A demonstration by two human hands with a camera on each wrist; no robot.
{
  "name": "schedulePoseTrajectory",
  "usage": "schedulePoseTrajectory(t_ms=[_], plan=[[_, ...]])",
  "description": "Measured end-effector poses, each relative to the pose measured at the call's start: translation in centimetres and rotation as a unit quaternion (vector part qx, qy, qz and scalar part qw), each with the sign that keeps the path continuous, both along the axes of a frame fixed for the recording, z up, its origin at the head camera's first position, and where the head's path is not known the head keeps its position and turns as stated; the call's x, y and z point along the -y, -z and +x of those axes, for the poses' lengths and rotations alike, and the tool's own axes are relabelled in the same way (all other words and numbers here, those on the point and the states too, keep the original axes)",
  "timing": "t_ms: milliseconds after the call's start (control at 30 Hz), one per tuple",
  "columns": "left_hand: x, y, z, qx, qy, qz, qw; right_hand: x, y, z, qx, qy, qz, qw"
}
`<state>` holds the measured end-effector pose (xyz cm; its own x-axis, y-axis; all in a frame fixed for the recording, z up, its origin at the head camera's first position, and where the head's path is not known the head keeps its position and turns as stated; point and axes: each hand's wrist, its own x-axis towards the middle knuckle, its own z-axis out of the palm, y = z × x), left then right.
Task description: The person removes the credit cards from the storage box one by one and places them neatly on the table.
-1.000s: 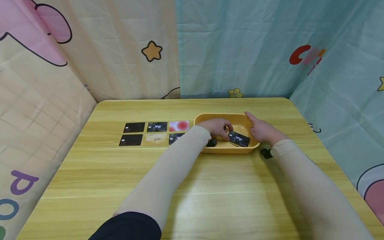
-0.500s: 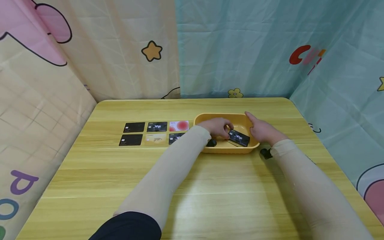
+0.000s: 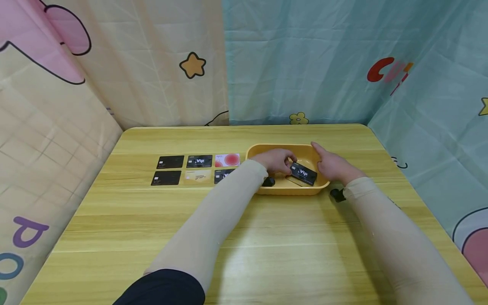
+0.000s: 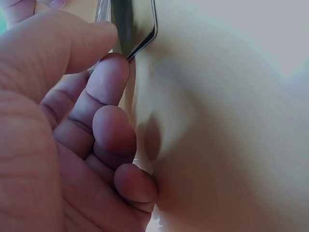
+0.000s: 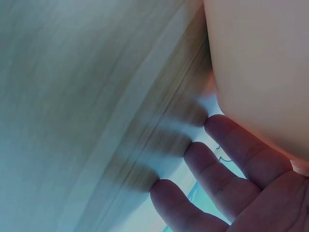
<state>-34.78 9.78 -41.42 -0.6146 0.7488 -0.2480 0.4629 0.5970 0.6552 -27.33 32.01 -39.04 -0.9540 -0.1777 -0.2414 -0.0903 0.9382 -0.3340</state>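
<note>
In the head view, my left hand (image 3: pixel 275 161) reaches into a yellow tray (image 3: pixel 289 191) and pinches a black card printed "Vip" (image 3: pixel 303 174) by its left end. The card slants over a gold card (image 3: pixel 297 181) on the tray floor. Up close in the left wrist view, thumb and fingertips (image 4: pixel 112 79) meet at the dark edge of the card (image 4: pixel 153 21), most of which is cut off. My right hand (image 3: pixel 335 165) holds the tray's right end. Its fingers (image 5: pixel 212 169) lie outside the wall, tips at the tabletop; the thumb is hidden in the right wrist view.
Left of the tray, several cards lie in two rows, among them a plain black card (image 3: pixel 166 178), a pink card (image 3: pixel 227 160) and a cream card (image 3: pixel 198 176). My left sleeve (image 3: pixel 213 224) partly covers one card. Patterned curtains (image 3: pixel 297 63) surround the wooden table (image 3: pixel 244 271).
The Vip card has shifted slightly up and left in the left hand's pinch, showing more of the gold card below. The right hand and tray have stayed in place.
</note>
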Motion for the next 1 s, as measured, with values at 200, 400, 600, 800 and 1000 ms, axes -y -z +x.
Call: schedulePoseTrajectory(t_ms=[200,400,600,800,1000], plan=[[0.0,0.1,0.0,0.003,-0.004,0.008,1.0000,-0.1,0.0,0.0,0.001,-0.003,-0.004,1.000],[-0.2,0.1,0.0,0.011,-0.015,0.007,0.9998,-0.1,0.1,0.0,0.001,-0.001,-0.005,1.000],[-0.2,-0.1,0.0,0.016,-0.017,0.017,0.9996,-0.2,0.0,0.0,-0.004,-0.001,-0.006,1.000],[-0.2,-0.4,0.2,0.032,-0.026,0.026,0.9988,-0.1,-0.2,0.0,-0.006,-0.006,-0.005,1.000],[-0.1,-0.9,0.1,0.011,-0.018,0.039,0.9990,0.0,-0.2,0.1,-0.011,-0.014,-0.004,1.000]])
